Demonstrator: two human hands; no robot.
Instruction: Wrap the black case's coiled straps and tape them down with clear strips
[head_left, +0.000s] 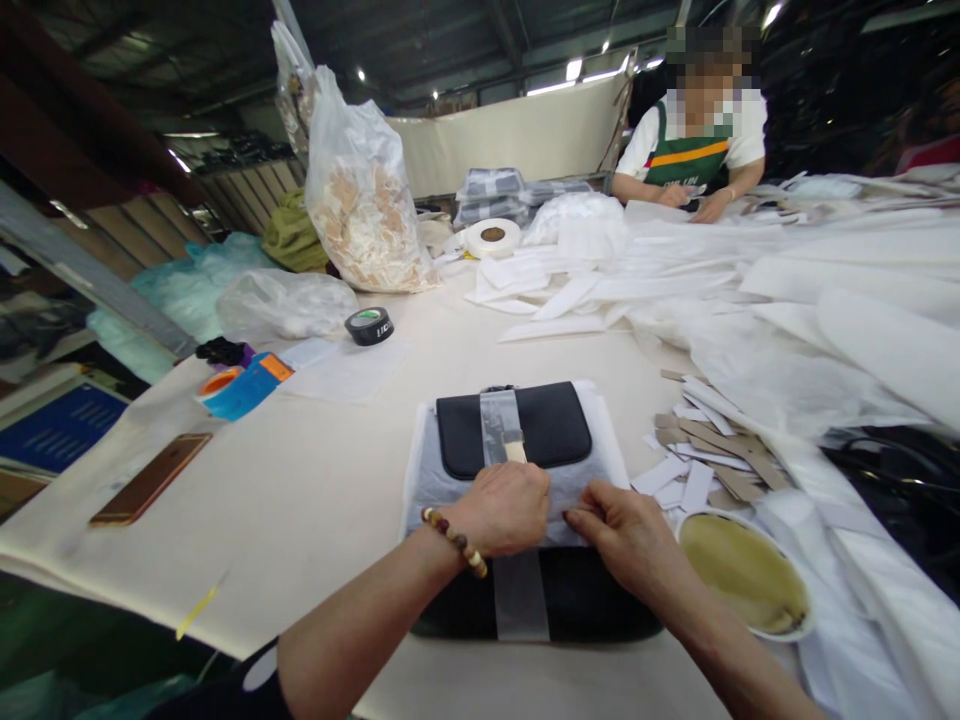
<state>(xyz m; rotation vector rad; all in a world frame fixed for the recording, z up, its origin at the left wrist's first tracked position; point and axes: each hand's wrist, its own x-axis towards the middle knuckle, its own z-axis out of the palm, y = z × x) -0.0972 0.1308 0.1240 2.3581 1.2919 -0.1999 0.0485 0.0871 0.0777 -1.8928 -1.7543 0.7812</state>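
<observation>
A black handbag (559, 415) lies on the table before me, with white tissue paper (442, 490) across its middle. Its upper flap has a translucent strip (491, 420) over it, and a similar band crosses the black lower part. My left hand (504, 508), wearing a beaded bracelet, is closed over the middle of the bag. A short pale strip (515, 450) runs from the clasp into that fist; the fingertips are hidden. Close by on the right, my right hand (626, 530) pinches with thumb and forefinger at the tissue paper.
Beside the bag lie cardboard strips (720, 450) and a round tub (742, 575) of yellowish stuff. Black tape (369, 326), blue tape (244, 388) and a phone (154, 480) are leftward. White sheets (570, 270) cover the far right, where a co-worker (694, 150) handles something.
</observation>
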